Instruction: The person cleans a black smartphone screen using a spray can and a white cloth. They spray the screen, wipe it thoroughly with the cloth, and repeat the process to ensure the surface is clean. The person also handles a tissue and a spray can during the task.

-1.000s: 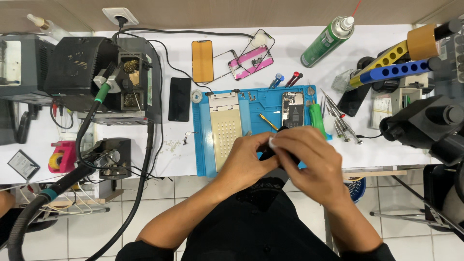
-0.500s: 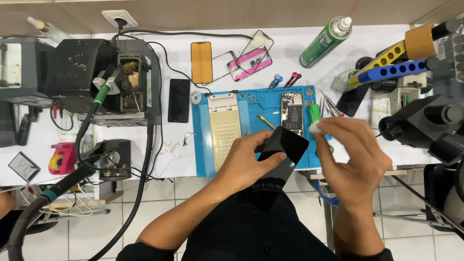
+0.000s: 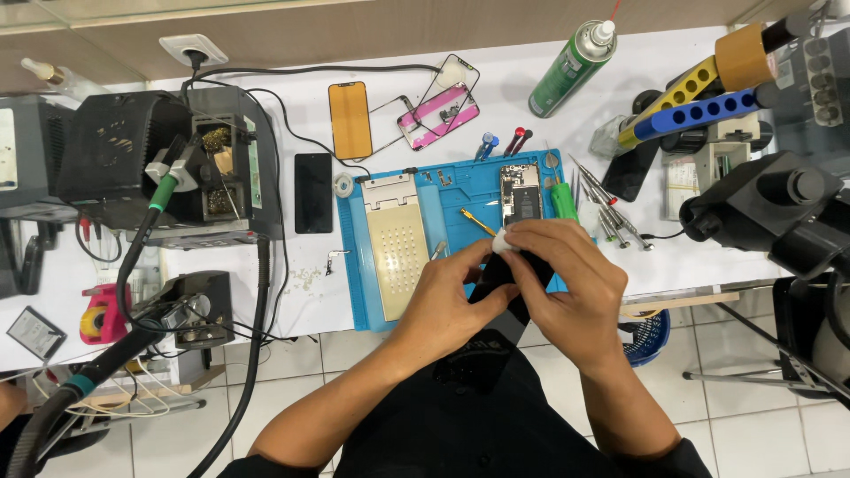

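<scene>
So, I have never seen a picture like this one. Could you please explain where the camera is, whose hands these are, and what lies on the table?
The camera sits on a person's head and looks down, so both hands are that person's own. There is no robot. The left hand holds a dark phone screen, and the right hand presses a small white wad against its top edge. Below them lies a blue work mat on a white table. On the mat are a perforated metal plate and an opened phone. Nearby are screwdrivers, a green spray can, an orange phone screen and a black soldering station on the left.
</scene>
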